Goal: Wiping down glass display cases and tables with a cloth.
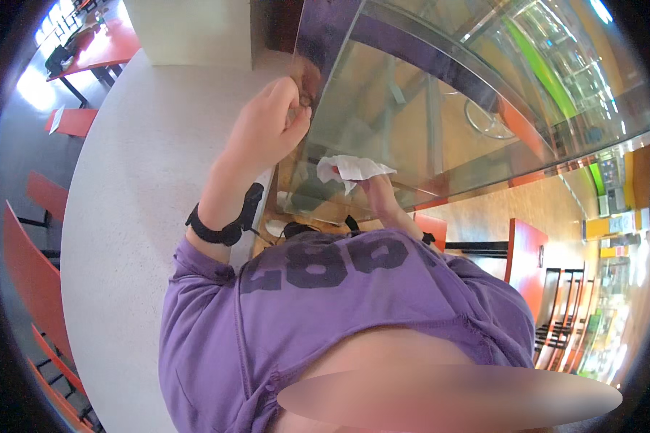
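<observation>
In my right hand [378, 194] is a crumpled white tissue or thin cloth [356, 169], spread over the fingers and against a clear glass panel [374, 113]. My left hand [271, 116] is higher up, its fingers curled beside the panel's dark edge [327, 70]. The inner side of those fingers is hidden, so whether they grip the edge cannot be told. The hand's reflection shows in the panel. Black bands circle both wrists; the left one [216, 230] is plainer to see. The purple shirt [325, 303] that I wear fills the lower middle.
A broad pale grey surface [135, 216] lies to the left, meeting a cream pillar or wall [197, 32]. Red tables and benches [38, 281] stand beyond it. At the right are a red tabletop [525, 254], several chairs [563, 314] and brightly lit shelves [615, 270].
</observation>
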A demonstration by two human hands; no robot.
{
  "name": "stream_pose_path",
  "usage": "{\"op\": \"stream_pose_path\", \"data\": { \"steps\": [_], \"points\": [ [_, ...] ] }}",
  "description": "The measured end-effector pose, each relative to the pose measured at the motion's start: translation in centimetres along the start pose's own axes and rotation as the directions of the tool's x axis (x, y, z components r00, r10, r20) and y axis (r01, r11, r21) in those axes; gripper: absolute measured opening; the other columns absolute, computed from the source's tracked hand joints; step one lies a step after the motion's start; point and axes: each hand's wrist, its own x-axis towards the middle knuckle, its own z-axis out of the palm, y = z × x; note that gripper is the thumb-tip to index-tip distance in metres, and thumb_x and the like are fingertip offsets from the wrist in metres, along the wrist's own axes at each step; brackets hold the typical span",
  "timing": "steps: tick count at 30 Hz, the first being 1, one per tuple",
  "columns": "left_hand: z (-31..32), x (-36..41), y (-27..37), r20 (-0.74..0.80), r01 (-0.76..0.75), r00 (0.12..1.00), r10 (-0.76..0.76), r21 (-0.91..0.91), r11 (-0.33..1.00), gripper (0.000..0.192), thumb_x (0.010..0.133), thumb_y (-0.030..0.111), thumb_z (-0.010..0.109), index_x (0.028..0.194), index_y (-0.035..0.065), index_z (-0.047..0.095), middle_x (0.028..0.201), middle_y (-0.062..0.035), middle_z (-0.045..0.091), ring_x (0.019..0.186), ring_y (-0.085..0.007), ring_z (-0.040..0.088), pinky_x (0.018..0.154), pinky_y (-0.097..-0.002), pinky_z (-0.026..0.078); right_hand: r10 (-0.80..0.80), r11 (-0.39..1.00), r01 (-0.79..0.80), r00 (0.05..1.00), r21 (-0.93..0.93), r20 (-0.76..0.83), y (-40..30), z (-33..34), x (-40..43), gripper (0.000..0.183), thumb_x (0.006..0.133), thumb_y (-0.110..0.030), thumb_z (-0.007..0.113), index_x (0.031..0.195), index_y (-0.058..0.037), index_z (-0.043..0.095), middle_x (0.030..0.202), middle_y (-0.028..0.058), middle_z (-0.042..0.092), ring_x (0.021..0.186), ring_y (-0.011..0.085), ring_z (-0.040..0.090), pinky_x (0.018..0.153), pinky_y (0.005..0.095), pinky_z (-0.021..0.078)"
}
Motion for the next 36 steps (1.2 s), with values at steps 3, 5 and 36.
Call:
{"op": "stream_pose_path", "data": {
  "steps": [3,5,36],
  "points": [
    [0.0,-0.1,0.0,0.004,-0.005,1.000,0.005,0.006,1.000,0.019,0.075,0.012,0.055,0.075,0.0039,0.038,0.072,-0.0130,0.047,0.058,-0.0270,0.049,0.051,-0.0350,0.038,-0.027,0.998,0.032,0.997,-0.063,0.071,-0.9,0.7,-0.1,0.033,0.088,-0.023,0.036,0.107,0.0012,0.048,0.109,0.0119,0.053,0.102,0.0219,0.051,0.085,0.0331,0.0393],
    [-0.1,-0.3,0.3,0.033,0.047,0.998,-0.046,-0.015,0.999,0.018,0.075,0.012,0.056,0.077,0.0036,0.040,0.072,-0.0130,0.048,0.059,-0.0267,0.050,0.052,-0.0348,0.038,-0.029,0.999,0.030,0.999,-0.029,0.021,-0.6,0.7,-0.2,0.032,0.089,-0.021,0.036,0.107,0.0013,0.049,0.108,0.0116,0.054,0.101,0.0213,0.051,0.084,0.0327,0.0395],
    [-5.9,-17.2,16.5,-0.302,0.069,0.916,-0.265,-0.533,0.843,0.018,0.082,0.017,0.040,0.081,0.0013,0.048,0.071,-0.0035,0.047,0.066,-0.0102,0.043,0.064,-0.0227,0.034,-0.098,0.411,0.757,0.590,-0.507,0.801,1.0,17.2,0.8,0.016,0.074,-0.022,0.050,0.080,-0.0103,0.060,0.077,0.0093,0.060,0.074,0.0263,0.058,0.064,0.0360,0.0455]
  ]
}}
